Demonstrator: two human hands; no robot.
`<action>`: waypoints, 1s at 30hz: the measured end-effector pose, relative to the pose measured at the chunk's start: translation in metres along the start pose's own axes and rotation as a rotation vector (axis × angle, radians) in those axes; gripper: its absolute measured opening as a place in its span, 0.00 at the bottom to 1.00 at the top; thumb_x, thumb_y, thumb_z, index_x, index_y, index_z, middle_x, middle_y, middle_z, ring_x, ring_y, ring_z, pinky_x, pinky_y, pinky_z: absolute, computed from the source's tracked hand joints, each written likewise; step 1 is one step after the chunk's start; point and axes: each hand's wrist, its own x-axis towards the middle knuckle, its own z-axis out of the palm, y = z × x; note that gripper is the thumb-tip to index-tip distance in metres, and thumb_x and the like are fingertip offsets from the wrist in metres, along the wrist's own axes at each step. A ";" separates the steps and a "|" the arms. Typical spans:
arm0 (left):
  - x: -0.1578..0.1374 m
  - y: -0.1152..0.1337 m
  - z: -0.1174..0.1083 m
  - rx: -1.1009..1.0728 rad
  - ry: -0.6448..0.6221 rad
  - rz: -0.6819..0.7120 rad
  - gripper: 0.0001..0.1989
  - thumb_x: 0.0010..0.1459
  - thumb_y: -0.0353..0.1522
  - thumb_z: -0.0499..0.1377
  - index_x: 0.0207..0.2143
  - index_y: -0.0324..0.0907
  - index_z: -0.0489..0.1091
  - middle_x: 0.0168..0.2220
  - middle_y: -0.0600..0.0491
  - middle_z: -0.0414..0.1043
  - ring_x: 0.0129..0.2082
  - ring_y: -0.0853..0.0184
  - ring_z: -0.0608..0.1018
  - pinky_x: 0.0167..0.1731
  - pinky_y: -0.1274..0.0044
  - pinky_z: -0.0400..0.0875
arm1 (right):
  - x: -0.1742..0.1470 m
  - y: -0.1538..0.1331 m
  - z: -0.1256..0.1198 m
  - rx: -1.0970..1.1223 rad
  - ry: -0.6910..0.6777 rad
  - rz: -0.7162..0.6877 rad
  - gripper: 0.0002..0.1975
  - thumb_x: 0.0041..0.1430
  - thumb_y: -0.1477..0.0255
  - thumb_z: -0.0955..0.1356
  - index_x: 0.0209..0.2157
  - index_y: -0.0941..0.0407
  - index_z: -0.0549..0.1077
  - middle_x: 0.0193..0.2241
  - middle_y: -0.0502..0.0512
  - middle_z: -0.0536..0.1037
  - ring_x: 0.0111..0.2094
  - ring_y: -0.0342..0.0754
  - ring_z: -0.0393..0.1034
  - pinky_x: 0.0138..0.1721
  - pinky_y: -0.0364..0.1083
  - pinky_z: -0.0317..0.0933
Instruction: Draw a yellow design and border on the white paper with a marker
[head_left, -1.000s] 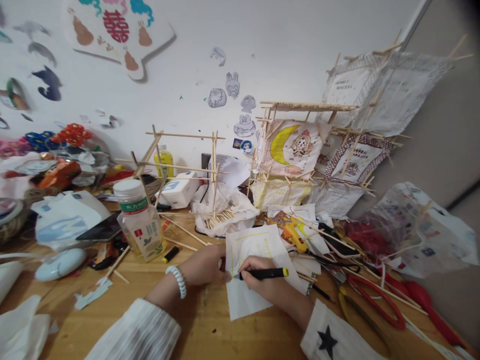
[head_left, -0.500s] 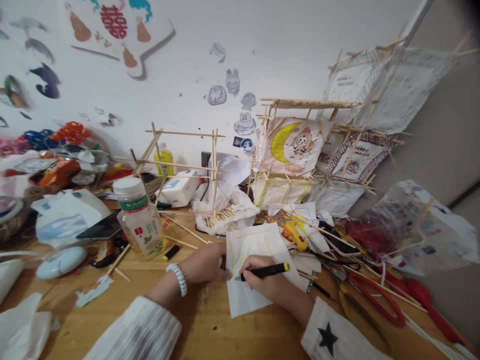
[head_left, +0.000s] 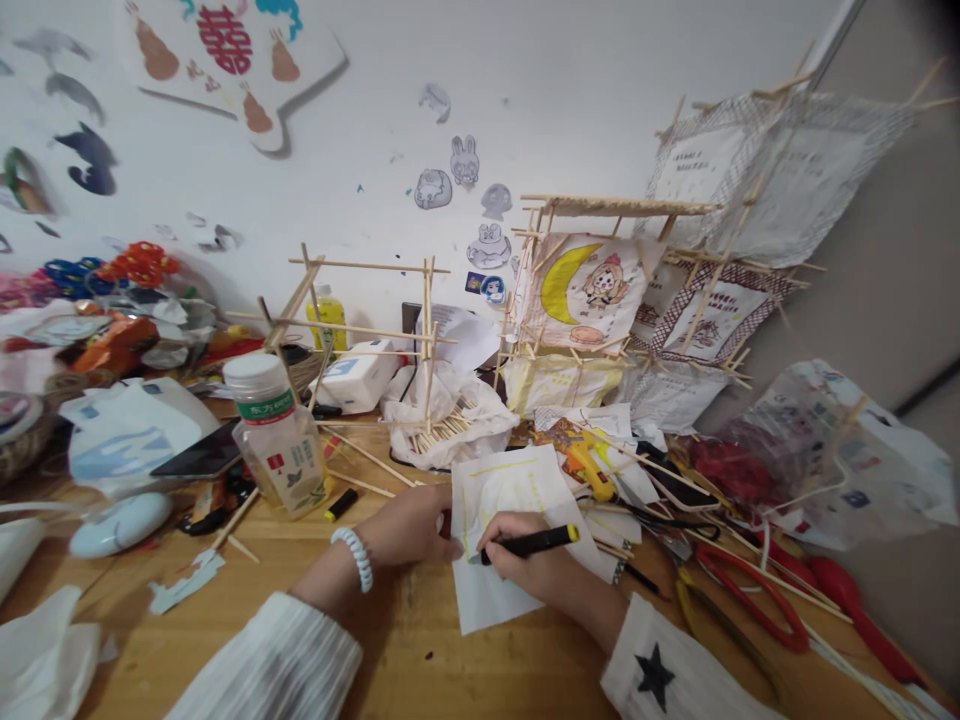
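My right hand is closed around a black marker with a yellow end, its tip low over a white sheet of paper. Yellow lines run along the paper's upper and left edges, and fainter yellow marks show inside them. My left hand, a pale coil bracelet on its wrist, grips the sheet's left edge with curled fingers; some fingertips are hidden. Left of that hand, a black marker cap with a yellow end lies on the wooden table.
A plastic bottle and a stick frame stand behind my left hand. Beyond the paper are a bag of sticks, a yellow glue gun and a stick-and-paper lantern. Red-handled scissors and pliers lie at right.
The marker and my right hand have shifted very slightly left on the paper. My left hand stays at the sheet's edge.
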 end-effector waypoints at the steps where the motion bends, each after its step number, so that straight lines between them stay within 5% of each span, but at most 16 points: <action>1: 0.000 0.000 0.000 0.005 -0.001 -0.003 0.12 0.40 0.32 0.60 0.32 0.41 0.71 0.28 0.55 0.73 0.27 0.67 0.72 0.26 0.79 0.62 | 0.000 0.000 0.000 -0.003 0.002 0.001 0.06 0.48 0.78 0.63 0.23 0.57 0.71 0.20 0.48 0.72 0.23 0.42 0.65 0.25 0.39 0.57; 30: -0.003 0.007 -0.002 0.051 -0.015 -0.019 0.12 0.37 0.33 0.63 0.29 0.41 0.70 0.27 0.55 0.72 0.27 0.66 0.71 0.25 0.79 0.61 | -0.001 -0.006 0.000 0.086 -0.037 0.064 0.07 0.48 0.80 0.63 0.21 0.57 0.69 0.15 0.43 0.65 0.17 0.39 0.59 0.20 0.38 0.53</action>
